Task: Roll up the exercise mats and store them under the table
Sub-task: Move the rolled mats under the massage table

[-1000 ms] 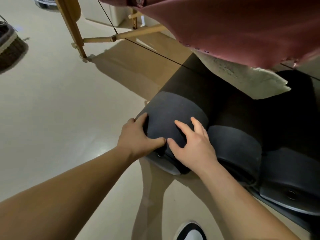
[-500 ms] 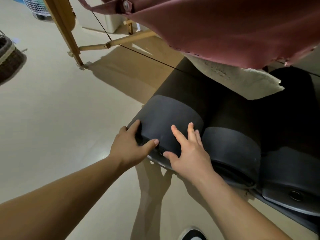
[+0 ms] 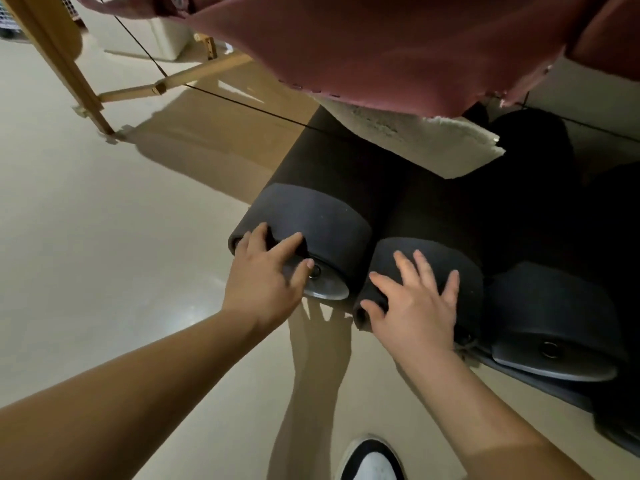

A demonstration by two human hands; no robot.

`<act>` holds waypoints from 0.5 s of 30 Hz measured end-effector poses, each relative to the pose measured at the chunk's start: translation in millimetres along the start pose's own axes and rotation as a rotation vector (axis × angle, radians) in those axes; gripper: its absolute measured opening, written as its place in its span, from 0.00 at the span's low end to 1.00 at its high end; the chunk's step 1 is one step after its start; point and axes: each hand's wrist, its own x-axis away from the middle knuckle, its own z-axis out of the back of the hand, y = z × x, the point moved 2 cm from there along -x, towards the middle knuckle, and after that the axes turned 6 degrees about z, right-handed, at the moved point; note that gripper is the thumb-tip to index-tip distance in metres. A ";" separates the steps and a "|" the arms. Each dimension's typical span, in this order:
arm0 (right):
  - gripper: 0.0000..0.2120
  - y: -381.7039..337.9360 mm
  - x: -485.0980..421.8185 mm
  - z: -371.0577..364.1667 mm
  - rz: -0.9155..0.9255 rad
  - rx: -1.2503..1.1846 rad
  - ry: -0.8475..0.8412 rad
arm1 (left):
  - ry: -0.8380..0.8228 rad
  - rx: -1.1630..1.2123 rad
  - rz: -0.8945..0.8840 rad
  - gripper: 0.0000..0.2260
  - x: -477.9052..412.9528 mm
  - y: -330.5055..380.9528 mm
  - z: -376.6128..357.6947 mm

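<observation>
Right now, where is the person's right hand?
In the head view, the right hand rests flat on the near end of the middle rolled mat, just right of the left hand, which touches the leftmost mat.

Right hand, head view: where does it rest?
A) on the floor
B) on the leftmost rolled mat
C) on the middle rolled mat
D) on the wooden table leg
C: the right hand lies spread on the near end of the middle rolled mat, while the left hand touches the leftmost rolled mat.
</observation>
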 end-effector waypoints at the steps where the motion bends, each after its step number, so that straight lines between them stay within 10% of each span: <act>1: 0.23 7.8 3.8 -0.1 -0.006 0.003 -0.004 | -0.021 -0.020 0.002 0.26 2.6 1.5 -4.2; 15: 0.18 17.4 -32.4 14.8 -0.062 -0.061 -0.012 | -0.174 -0.153 -0.029 0.36 -7.9 2.2 -4.6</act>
